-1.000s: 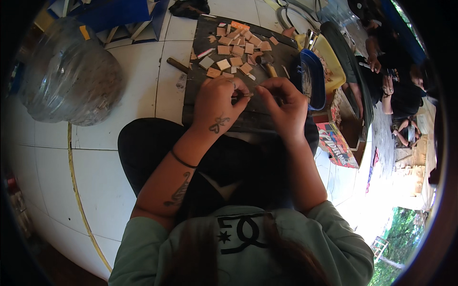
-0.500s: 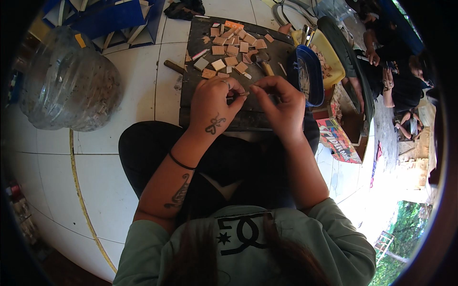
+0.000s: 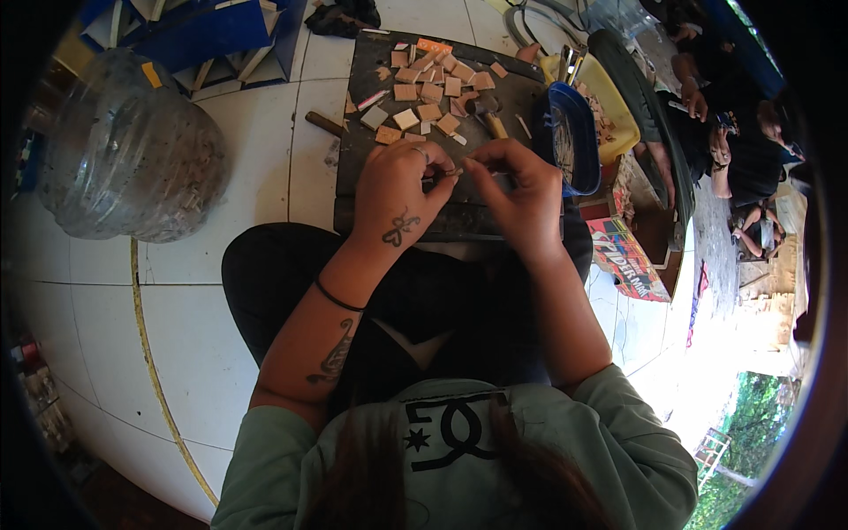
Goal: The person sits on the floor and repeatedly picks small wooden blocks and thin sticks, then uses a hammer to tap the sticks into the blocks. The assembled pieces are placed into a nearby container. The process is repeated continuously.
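Note:
My left hand (image 3: 399, 184) is closed in a pinch on a small light-brown piece (image 3: 457, 172), mostly covered by the fingers; its kind I cannot make out. Thumb and forefinger of my right hand (image 3: 523, 181) are pinched together right beside that piece, and whatever they hold is too small to name. Both hands are over the near part of a dark board (image 3: 353, 190). Just beyond them, several small wooden blocks (image 3: 430, 92) lie in a loose heap. A hammer (image 3: 495, 125) rests on the board past my right fingertips.
Right of the board stand a blue container (image 3: 568, 187) with thin nail-like pieces and a yellow tub (image 3: 629, 132). A printed cardboard box (image 3: 623, 261) is nearer. A large clear plastic container (image 3: 132, 159) stands left; a wooden handle (image 3: 323, 124) juts from the board's left edge. People sit far right.
Almost nothing differs. My right hand has shifted very slightly left, and both hands keep their pinches over the board.

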